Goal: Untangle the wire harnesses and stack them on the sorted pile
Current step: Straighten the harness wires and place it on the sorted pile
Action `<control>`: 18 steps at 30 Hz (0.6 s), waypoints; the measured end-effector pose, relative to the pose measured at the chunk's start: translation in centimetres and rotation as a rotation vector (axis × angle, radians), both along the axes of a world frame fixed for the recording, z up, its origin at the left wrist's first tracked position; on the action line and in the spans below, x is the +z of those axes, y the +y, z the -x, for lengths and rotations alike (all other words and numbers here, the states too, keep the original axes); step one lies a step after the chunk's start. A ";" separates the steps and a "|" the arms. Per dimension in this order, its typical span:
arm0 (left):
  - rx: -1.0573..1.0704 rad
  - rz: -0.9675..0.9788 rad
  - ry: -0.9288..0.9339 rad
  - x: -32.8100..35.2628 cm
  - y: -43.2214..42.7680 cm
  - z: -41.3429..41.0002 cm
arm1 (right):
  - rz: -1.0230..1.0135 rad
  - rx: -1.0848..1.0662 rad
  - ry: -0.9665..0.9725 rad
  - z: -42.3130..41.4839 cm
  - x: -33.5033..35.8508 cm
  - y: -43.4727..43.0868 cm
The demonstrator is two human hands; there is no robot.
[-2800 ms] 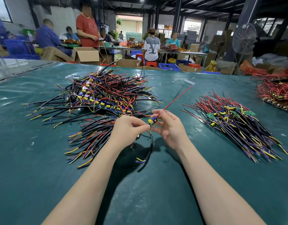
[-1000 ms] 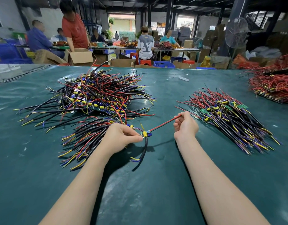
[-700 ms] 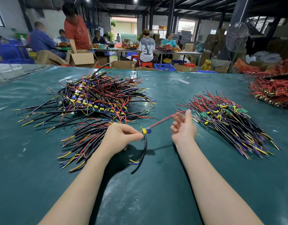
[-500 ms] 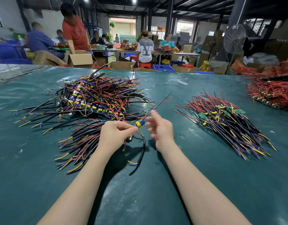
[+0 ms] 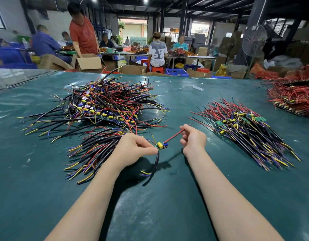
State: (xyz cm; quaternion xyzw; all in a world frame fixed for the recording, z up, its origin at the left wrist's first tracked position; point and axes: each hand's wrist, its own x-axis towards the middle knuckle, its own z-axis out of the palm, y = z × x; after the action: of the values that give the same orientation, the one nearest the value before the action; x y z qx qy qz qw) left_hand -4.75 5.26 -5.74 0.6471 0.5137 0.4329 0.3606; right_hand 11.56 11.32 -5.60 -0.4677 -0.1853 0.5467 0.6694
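**A:** Where was the wire harness [image 5: 161, 145] at that moment?

**B:** In the centre of the frame, lifted off the green table cover [image 5: 167, 214] and strung between both hands. Its small board with the yellow part sat just right of the left hand [image 5: 132, 148]. That hand's thumb and forefinger pinched the board's edge, and its other fingers were curled in.

**A:** And the right hand [image 5: 193, 139]?

**B:** Its fingers were curled round the far end of the harness's red lead [image 5: 173, 136], which ran taut from the board, slanting up to the right. The lead's tip poked out just above the knuckles.

**A:** Was anything hanging loose?

**B:** A black cable [image 5: 157, 159] dropped from the board below the left thumb and curved down to yellow and blue ends near the cover. I couldn't tell whether they touched it.

**A:** Where were the piles?

**B:** The tangled heap [image 5: 106, 103] filled the upper left of the table. A smaller bundle [image 5: 96, 150] lay below it, partly behind the left hand. The sorted pile [image 5: 246, 129] lay right of centre, its wires lined up slanting toward the lower right, near the right hand but apart from it. At the right edge was a mass of red wires [image 5: 293, 96].

**A:** And behind the table?

**B:** People sat at benches across the top. One in a red shirt [image 5: 83, 34] leaned over an open cardboard box [image 5: 88, 62], and a pedestal fan [image 5: 254, 40] stood at upper right.
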 end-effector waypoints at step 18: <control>0.038 0.040 -0.017 -0.7 0.2 0.6 | -0.232 -0.219 0.018 -1.1 0.1 -0.1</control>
State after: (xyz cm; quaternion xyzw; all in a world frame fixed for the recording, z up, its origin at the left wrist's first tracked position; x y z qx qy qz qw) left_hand -5.34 5.43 -6.46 0.6263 0.5312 0.4349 0.3694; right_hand 12.69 11.24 -5.55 -0.3996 -0.1890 0.4497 0.7761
